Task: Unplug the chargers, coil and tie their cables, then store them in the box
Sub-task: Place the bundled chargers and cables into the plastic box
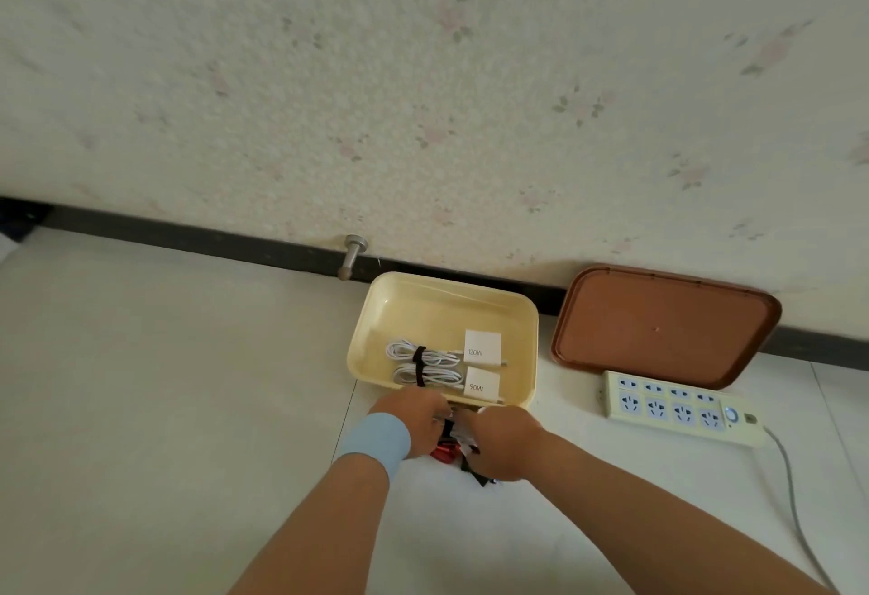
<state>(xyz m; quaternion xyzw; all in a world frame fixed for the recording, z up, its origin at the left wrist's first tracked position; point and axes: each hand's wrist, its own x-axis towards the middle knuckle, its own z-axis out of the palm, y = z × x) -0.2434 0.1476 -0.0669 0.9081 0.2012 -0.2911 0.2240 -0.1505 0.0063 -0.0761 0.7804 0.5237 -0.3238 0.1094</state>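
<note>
- Chargers sit in the yellow box [437, 305] at the centre of the frame. The white 120W charger [483, 349] is just above the white 90W charger [481, 386], toward the box's right side.
- To the left of each charger lies its white coil, the upper cable coil [399, 352] and the lower cable coil [444, 377], each cinched by a black tie [419, 361].
- My left hand [416, 416], with a light blue wristband [374, 441], and my right hand [503, 441] are close together just below the box's near rim.
- Both hands have their fingers curled on a small bundle [449, 441] of black strap and something red. I cannot tell exactly what it is.
- Right of the box, the brown lid [658, 322] leans against the wall.
- Below the lid, a pale power strip [682, 409] lies on the white floor, and its grey cord [794, 505] runs to the lower right.
- A metal door stop [352, 256] juts from the dark baseboard, up and left of the box.
</note>
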